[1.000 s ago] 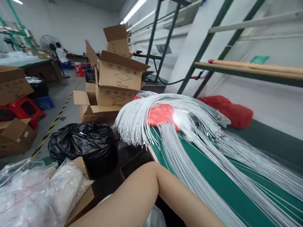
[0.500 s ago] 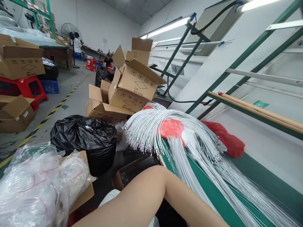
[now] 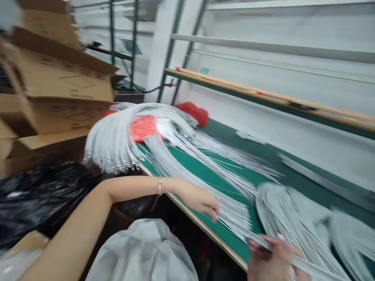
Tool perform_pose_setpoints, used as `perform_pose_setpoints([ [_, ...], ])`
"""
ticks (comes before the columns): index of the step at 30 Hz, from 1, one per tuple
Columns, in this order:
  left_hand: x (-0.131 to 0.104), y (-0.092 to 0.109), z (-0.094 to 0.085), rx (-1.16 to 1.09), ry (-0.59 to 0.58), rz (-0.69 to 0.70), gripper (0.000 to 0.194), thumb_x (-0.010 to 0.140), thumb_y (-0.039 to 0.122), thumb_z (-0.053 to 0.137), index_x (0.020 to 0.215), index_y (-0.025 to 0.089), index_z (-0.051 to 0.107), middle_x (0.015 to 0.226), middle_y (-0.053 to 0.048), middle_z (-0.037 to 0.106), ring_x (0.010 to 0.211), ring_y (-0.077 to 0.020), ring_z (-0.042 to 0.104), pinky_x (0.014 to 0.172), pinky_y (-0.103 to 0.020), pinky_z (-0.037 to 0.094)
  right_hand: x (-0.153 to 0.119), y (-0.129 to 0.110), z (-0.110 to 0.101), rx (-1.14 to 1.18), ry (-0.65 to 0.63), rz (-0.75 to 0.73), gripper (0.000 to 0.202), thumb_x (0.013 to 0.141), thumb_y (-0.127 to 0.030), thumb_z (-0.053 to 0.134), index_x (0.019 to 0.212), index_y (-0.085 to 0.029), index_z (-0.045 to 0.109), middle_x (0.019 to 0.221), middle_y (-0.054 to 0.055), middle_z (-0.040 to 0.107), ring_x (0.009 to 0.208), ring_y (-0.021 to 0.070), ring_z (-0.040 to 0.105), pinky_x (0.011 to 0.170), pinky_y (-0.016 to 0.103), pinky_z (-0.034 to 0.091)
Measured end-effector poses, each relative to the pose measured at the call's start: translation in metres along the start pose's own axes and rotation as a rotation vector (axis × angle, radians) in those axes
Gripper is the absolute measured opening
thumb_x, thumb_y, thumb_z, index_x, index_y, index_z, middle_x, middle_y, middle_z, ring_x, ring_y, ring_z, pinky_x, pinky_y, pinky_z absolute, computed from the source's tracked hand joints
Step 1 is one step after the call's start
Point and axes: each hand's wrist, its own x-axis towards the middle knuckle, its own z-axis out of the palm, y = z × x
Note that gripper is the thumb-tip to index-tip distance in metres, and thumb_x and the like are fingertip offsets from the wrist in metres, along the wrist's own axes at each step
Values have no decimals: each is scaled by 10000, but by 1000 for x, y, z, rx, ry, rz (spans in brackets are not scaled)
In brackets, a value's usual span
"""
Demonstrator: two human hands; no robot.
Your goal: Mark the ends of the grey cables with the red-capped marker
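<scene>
My left hand [image 3: 202, 201], with a band [image 3: 159, 186] at the wrist, is over the lower part of a bundle of thin white cables [image 3: 181, 171] on the green bench top. Its fingers are curled downward; motion blur hides what, if anything, they pinch. Close to the bundle's cut ends, my right hand [image 3: 274, 259] is closed around a long pale strip [image 3: 310, 267], which might be a sleeve or a cable bundle. The strip slants down to the right. More thick grey-white bundles [image 3: 293, 212] lie just beyond my right hand.
A drooping heap of white cables [image 3: 109, 138] with a red wrap [image 3: 143, 128] covers the bench's far end. Open cardboard boxes [image 3: 70, 84] and a black plastic bag [image 3: 47, 199] stand at left. Wooden poles [image 3: 228, 86] rest on a shelf above the green bench [image 3: 202, 158].
My view has swung right and down along the bench. My left hand has come into view beside the cables, and my right hand now shows with the pale strip in it.
</scene>
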Motion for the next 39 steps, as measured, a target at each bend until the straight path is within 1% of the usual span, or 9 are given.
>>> perform_pose_setpoints([
  [4, 0, 8, -26, 303, 61, -28, 162, 862, 76, 493, 873, 188, 610, 803, -39, 682, 720, -178, 602, 572, -262, 371, 15, 15, -10, 34, 8, 2, 247, 806, -441, 645, 757, -202, 606, 543, 5, 664, 380, 159, 558, 376, 274, 460],
  [9, 30, 2, -90, 617, 150, -146, 259, 804, 33, 447, 940, 194, 600, 832, -44, 678, 701, -187, 586, 570, -275, 317, 13, 37, -20, -23, -163, 111, 384, 771, -556, 642, 878, -187, 648, 644, 70, 721, 398, 167, 563, 380, 285, 456],
  [13, 80, -64, -142, 733, 181, -253, 209, 810, 93, 459, 930, 197, 595, 851, -55, 671, 720, -192, 561, 578, -276, 276, 8, 56, -35, -82, 18, 259, 359, 811, -550, 599, 780, -195, 636, 565, 19, 667, 414, 139, 519, 420, 254, 424],
  [16, 121, -126, -157, 705, 193, -358, 172, 861, 144, 452, 939, 167, 603, 857, -98, 664, 739, -207, 566, 600, -281, 291, 14, 67, -46, -89, 159, 290, 356, 827, -526, 598, 725, -185, 615, 527, 2, 631, 434, 126, 506, 443, 233, 411],
  [21, 169, -206, -127, 650, 145, -396, 148, 922, 211, 492, 958, 139, 616, 893, -86, 663, 778, -183, 597, 673, -277, 418, 25, 84, -57, -107, 333, 295, 370, 821, -518, 616, 684, -175, 602, 497, -9, 601, 420, 105, 484, 430, 202, 392],
  [27, 187, -252, -86, 591, 158, -381, 267, 938, 363, 545, 1066, 137, 605, 1075, -70, 617, 966, -193, 601, 854, -408, 503, 28, 97, -69, -43, 324, 280, 337, 841, -478, 612, 699, -173, 615, 482, -3, 590, 417, 115, 510, 394, 195, 403],
  [31, 187, -260, -86, 551, 190, -365, 257, 946, 308, 491, 1066, 117, 614, 1101, -117, 611, 1051, -233, 560, 912, -389, 443, 30, 98, -73, -55, 250, 202, 322, 848, -440, 619, 689, -160, 626, 460, 6, 585, 405, 122, 530, 377, 192, 408],
  [35, 180, -244, -85, 483, 172, -361, 328, 953, 309, 387, 1066, 103, 616, 1111, -158, 615, 1042, -259, 553, 884, -343, 403, 29, 94, -72, -56, 278, 209, 287, 865, -401, 609, 705, -163, 626, 485, 1, 589, 426, 115, 538, 395, 189, 412],
  [39, 156, -212, -66, 351, -28, -372, 392, 913, 495, 450, 945, 157, 646, 921, -91, 674, 784, -211, 602, 685, -288, 404, 27, 91, -74, -66, 242, 187, 261, 870, -382, 606, 719, -171, 626, 476, -1, 590, 432, 123, 542, 414, 203, 419],
])
